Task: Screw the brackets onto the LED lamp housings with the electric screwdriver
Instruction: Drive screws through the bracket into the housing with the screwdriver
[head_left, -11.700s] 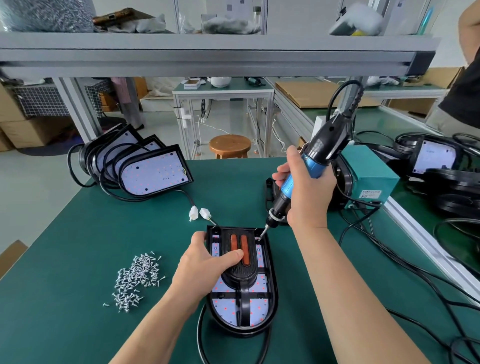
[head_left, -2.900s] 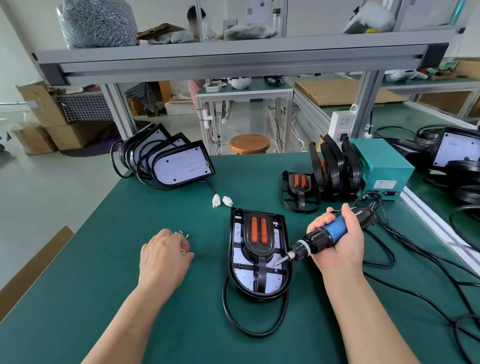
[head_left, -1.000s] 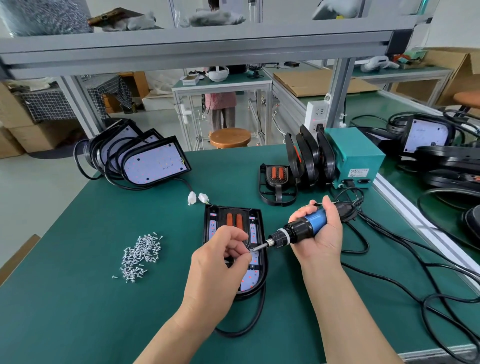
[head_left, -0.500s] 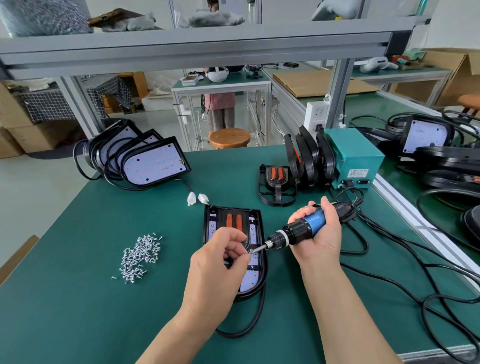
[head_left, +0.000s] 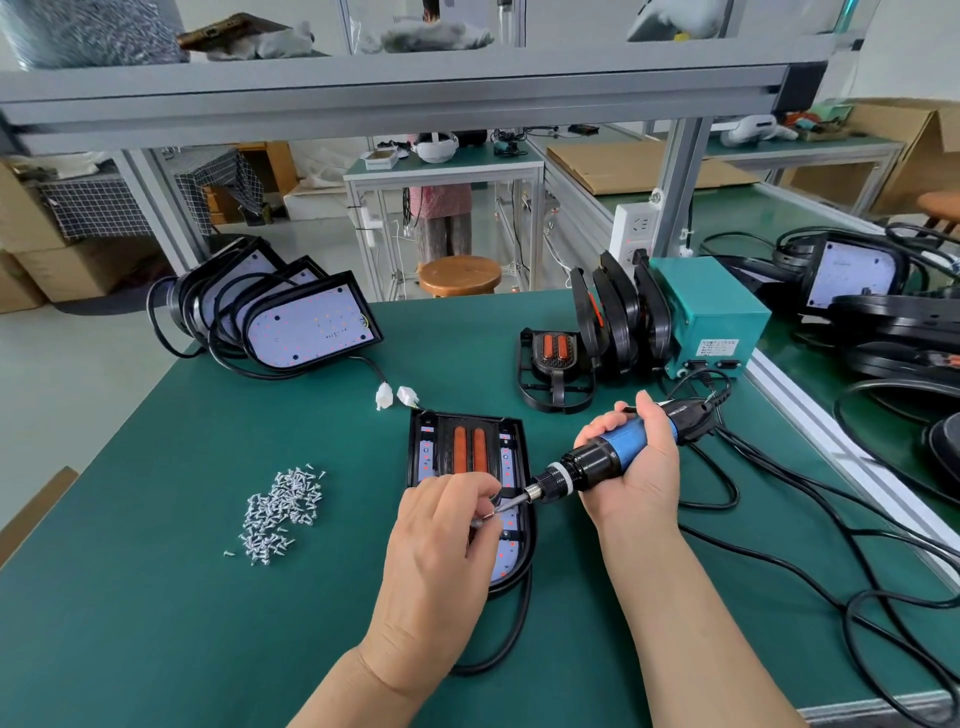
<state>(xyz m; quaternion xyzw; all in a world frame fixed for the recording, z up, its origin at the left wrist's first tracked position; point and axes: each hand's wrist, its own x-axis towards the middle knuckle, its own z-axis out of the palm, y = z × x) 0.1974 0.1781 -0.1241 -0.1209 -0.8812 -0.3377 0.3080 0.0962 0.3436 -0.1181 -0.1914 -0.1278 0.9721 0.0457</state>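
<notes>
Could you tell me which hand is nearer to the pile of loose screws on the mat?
Left. The left hand is over the lamp housing, just right of the screw pile; the right hand, gripping the screwdriver, is farther right.

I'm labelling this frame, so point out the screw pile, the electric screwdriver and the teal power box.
screw pile (head_left: 280, 512), head view, middle of the heap.
electric screwdriver (head_left: 621, 449), head view, blue grip.
teal power box (head_left: 719, 325), head view, front face.

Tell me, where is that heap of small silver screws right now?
The heap of small silver screws lies on the green table mat, left of the black lamp housing and the left hand.
</notes>
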